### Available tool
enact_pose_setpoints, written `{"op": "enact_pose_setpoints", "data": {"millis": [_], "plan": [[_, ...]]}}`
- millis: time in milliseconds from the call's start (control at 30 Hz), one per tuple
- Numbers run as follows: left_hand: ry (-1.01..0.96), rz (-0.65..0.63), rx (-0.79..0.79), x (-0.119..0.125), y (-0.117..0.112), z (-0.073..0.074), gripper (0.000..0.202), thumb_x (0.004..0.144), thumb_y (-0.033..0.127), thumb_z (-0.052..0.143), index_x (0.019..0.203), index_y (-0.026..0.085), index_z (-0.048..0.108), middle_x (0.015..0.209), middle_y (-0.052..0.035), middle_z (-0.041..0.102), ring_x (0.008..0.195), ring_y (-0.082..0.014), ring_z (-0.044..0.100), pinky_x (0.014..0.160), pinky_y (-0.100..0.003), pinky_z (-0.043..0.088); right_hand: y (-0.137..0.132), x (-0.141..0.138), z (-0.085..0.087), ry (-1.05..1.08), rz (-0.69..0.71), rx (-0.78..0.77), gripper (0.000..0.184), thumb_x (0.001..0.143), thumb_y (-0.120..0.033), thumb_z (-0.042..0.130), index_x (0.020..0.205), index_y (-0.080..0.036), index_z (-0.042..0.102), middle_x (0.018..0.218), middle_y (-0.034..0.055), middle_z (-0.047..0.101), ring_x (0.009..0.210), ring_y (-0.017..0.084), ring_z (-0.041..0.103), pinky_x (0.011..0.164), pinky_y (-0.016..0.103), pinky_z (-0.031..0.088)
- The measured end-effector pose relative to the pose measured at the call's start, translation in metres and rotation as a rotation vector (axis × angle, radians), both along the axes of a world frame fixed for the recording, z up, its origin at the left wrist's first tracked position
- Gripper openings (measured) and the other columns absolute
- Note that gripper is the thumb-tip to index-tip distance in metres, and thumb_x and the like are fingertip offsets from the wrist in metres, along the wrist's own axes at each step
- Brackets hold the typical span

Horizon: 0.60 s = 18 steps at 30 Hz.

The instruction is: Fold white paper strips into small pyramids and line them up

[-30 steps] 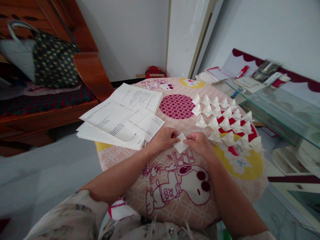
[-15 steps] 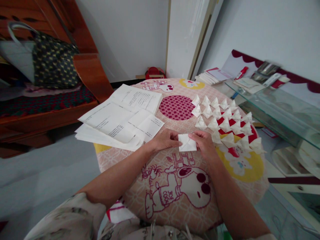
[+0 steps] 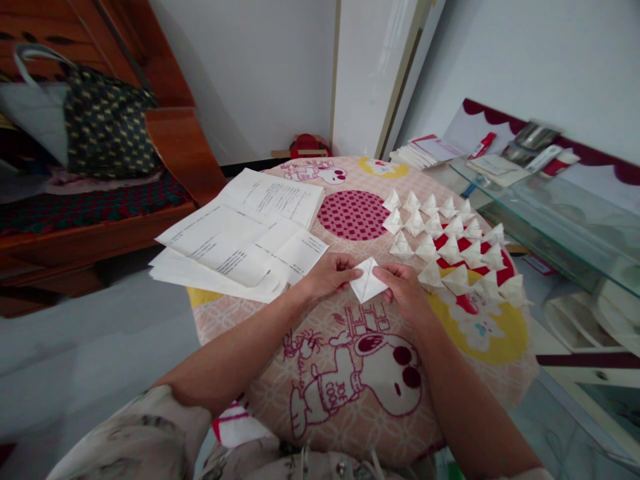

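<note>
A small folded square of white paper is held between my two hands, turned so one corner points toward me. My left hand pinches its left corner, thumb on top. On the opposite corner, the thumb and fingers of my right hand are closed. A crease line runs across the paper's face. Several folded paper pieces with pointed tops stand in rows to the right of my hands. To the left lies a stack of printed paper sheets.
A patterned pink cloth covers the round table. At the right, a glass shelf carries a metal cup, a red marker and papers. A wooden bench with a dark patterned bag stands at the left.
The folded paper has turned from lying square to me to a diamond position. My hands have shifted slightly and now hold it by opposite corners.
</note>
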<state>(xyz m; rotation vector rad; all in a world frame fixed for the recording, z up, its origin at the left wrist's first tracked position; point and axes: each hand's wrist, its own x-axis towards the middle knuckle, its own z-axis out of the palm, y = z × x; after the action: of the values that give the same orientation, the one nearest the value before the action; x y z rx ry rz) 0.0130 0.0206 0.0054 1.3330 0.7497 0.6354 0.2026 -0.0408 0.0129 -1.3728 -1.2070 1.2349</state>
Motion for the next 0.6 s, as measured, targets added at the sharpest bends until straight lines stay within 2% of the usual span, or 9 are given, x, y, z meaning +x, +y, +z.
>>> {"op": "enact_pose_setpoints", "data": {"millis": [133,267,367,467,600], "plan": [[-0.112,0.091,-0.049,0.0007,0.0017,-0.0009,0.048,0.068,0.052,0.083,0.084,0.013,0.059,0.066,0.0005,0.063,0.053,-0.0087,0.058,0.050,-0.020,0.048,-0.0002,-0.0006,0.0000,-0.029,-0.030,0.013,0.034,0.076,-0.048,0.073,0.066,-0.019,0.060,0.044,-0.0068,0.045,0.038,0.007,0.034,0.040,0.024,0.024],[-0.140,0.090,-0.069,0.0006,0.0011,-0.0025,0.047,0.069,0.049,0.084,0.089,0.013,0.059,0.076,-0.0020,0.068,0.061,-0.0122,0.066,0.058,-0.024,0.055,0.0008,-0.0021,-0.0026,-0.029,-0.077,0.016,0.030,0.074,-0.046,0.073,0.070,-0.017,0.065,0.050,-0.0029,0.056,0.042,0.010,0.046,0.042,0.023,0.032],[-0.127,0.085,-0.039,0.0013,0.0001,-0.0036,0.042,0.071,0.045,0.082,0.088,0.013,0.061,0.080,-0.0028,0.069,0.065,-0.0123,0.066,0.061,-0.024,0.054,0.0018,-0.0008,-0.0037,-0.088,-0.117,0.072,0.027,0.076,-0.044,0.071,0.072,-0.017,0.068,0.051,-0.0014,0.059,0.044,0.011,0.048,0.043,0.023,0.035],[-0.117,0.110,0.028,0.0025,0.0003,-0.0054,0.034,0.072,0.040,0.080,0.081,0.013,0.060,0.076,-0.0009,0.065,0.065,-0.0106,0.061,0.060,-0.022,0.050,0.0014,0.0005,-0.0039,-0.183,-0.098,0.081,0.026,0.076,-0.043,0.070,0.075,-0.017,0.071,0.051,-0.0013,0.059,0.044,0.011,0.047,0.044,0.024,0.034],[-0.045,0.126,0.153,0.0021,0.0019,-0.0080,0.028,0.074,0.036,0.074,0.071,0.014,0.057,0.067,0.0024,0.058,0.060,-0.0088,0.053,0.056,-0.020,0.040,-0.0003,0.0010,-0.0052,-0.284,-0.059,0.103,0.027,0.078,-0.041,0.068,0.067,-0.016,0.069,0.050,-0.0009,0.058,0.046,0.012,0.048,0.046,0.024,0.034]]}}
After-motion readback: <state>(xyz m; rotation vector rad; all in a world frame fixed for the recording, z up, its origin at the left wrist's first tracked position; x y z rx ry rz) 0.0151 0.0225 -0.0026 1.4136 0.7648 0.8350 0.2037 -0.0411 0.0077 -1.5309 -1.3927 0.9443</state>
